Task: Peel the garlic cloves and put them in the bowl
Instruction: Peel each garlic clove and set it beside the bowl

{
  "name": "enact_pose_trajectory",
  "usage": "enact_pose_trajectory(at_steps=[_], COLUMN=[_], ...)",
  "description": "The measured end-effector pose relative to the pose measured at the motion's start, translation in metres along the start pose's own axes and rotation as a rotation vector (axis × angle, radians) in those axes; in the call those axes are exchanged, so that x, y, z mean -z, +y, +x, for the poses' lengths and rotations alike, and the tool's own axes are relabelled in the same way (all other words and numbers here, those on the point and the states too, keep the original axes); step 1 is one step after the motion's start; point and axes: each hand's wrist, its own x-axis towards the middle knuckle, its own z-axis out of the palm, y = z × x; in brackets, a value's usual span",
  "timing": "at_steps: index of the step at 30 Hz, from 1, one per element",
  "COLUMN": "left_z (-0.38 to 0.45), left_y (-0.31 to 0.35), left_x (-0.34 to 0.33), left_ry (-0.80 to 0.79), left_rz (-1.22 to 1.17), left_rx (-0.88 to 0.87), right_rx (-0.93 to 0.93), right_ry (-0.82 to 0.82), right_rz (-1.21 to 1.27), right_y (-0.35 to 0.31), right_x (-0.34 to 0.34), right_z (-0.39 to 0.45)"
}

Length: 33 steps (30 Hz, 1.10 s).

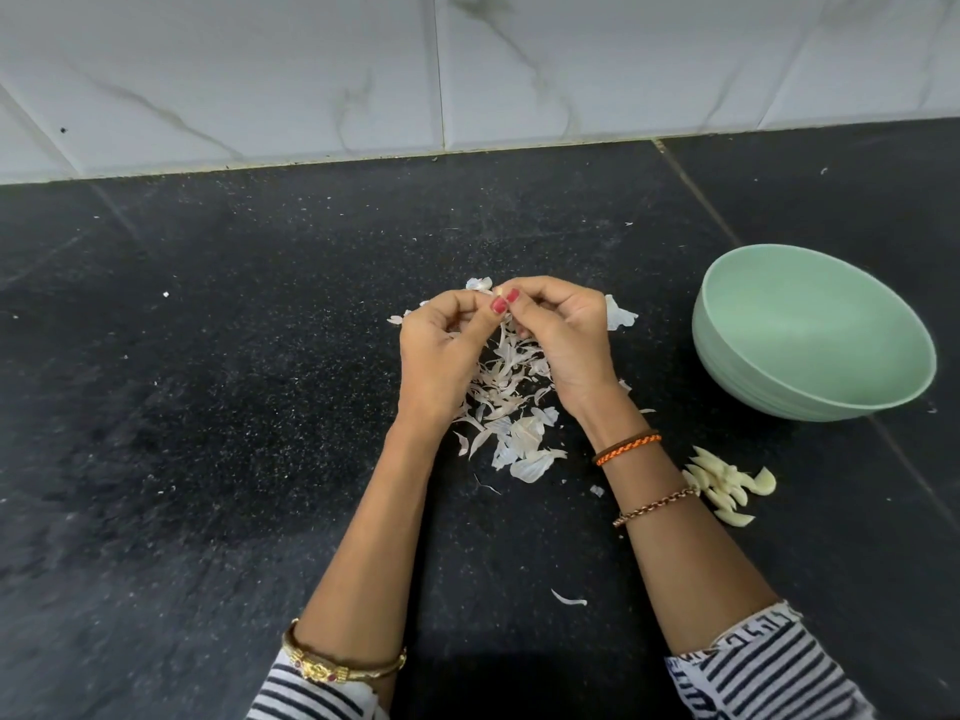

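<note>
Home kitchen, as I see it from my feed. Evidence: 1 black speckled stone counter (pixel 208 407), marble-look wall tiles (pixel 260 70), 1 green bowl (pixel 810 330), garlic skins (pixel 514 407).

The counter (pixel 260 407) is black polished stone with fine pale speckles, a bit glossy with dull smudgy patches. The wall tiles (pixel 311 70) behind are glossy white with grey marble veining. The bowl (pixel 810 376) is pale green with a smooth matt finish (looks like plastic, can't swear to it). The garlic skins (pixel 511 402) are thin, papery, off-white and slightly see-through. The peeled cloves (pixel 727 485) look smooth, creamy and faintly shiny. On the wrists: a shiny gold-coloured metal bangle (pixel 343 667), a braided orange-and-brown cord band (pixel 626 446) and a coppery chain bracelet (pixel 654 506). The sleeves (pixel 769 667) are striped black-and-white cloth. Nail polish on the fingers (pixel 498 305) is red.
</note>
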Motion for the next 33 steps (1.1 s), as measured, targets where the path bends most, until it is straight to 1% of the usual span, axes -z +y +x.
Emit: enact_pose_trajectory(at_steps=[3,5,8,12,14,18,20,23,26,28,31,33], left_z=[0.002,0.001,0.000,0.000,0.001,0.001,0.000,0.000,-0.002,-0.002,-0.002,-0.003], left_y=[-0.002,0.000,0.000,-0.001,-0.002,-0.007,-0.007,-0.006,-0.005,-0.005,-0.006,-0.009], left_x=[0.000,-0.003,-0.007,-0.008,-0.008,-0.005,-0.005,-0.008,-0.013,-0.014,-0.012,-0.011], left_ry=[0.047,0.089,0.150,0.185,0.216,0.300,0.301,0.292,0.283,0.276,0.254,0.237], left_rz=[-0.015,-0.070,-0.130,-0.164,-0.155,-0.066,-0.035,-0.059,-0.103,-0.087,0.012,0.120], left_rx=[0.023,0.052,0.046,0.078,0.084,0.003,-0.020,0.022,0.077,0.076,0.020,-0.031], right_rx=[0.034,0.067,0.107,0.141,0.142,0.141,0.157,0.169,0.139,0.102,0.011,-0.062], right_ry=[-0.005,-0.018,-0.026,-0.014,-0.025,-0.063,-0.031,0.021,0.021,-0.011,-0.064,-0.072], right_rz=[0.012,0.012,0.029,0.037,0.042,0.018,-0.026,-0.063,-0.055,-0.029,-0.040,-0.079], right_y=[-0.001,0.000,0.002,0.005,0.004,0.000,0.000,0.003,0.003,0.000,-0.001,-0.001], right_x=[-0.001,-0.004,-0.009,-0.015,-0.015,-0.014,-0.013,-0.012,-0.010,-0.008,-0.006,-0.003], right_z=[0.000,0.000,-0.002,-0.004,-0.005,-0.006,-0.006,-0.004,-0.002,-0.002,-0.002,0.000])
